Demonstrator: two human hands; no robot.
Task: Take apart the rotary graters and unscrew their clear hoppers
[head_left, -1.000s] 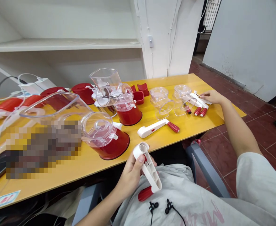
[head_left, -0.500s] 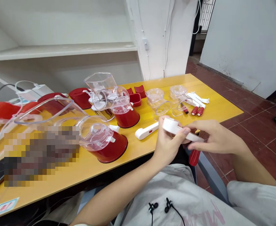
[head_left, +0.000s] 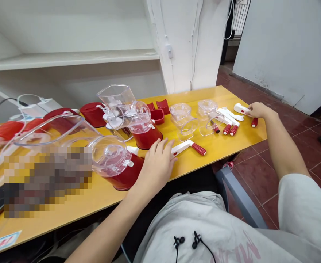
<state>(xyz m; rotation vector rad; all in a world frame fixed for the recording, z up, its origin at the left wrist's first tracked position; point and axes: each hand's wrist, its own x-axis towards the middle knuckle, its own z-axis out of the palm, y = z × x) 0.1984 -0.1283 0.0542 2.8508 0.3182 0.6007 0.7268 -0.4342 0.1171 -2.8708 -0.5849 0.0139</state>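
My right hand [head_left: 261, 109] is at the far right end of the table, its fingers closed on a white crank handle [head_left: 242, 108] with a red grip [head_left: 255, 122]. My left hand [head_left: 159, 159] reaches over the near edge with fingers stretched out and slightly apart. Under its fingertips lies another white crank handle [head_left: 184, 147] with a red grip, its left end hidden by the hand. Just left of that hand stands a red base with a clear plastic housing [head_left: 109, 153].
More white crank handles [head_left: 223, 118] and a marker [head_left: 214, 126] lie in front of the right hand. Clear plastic housings [head_left: 181, 117], a red tray [head_left: 157, 116] and a second red-based machine [head_left: 146, 133] stand farther back. The chair's grey armrest [head_left: 242, 193] is beside me.
My right hand has moved out to the table's right end with the white crank handle, which both hands held before. My left hand let go and moved left to the other handle.
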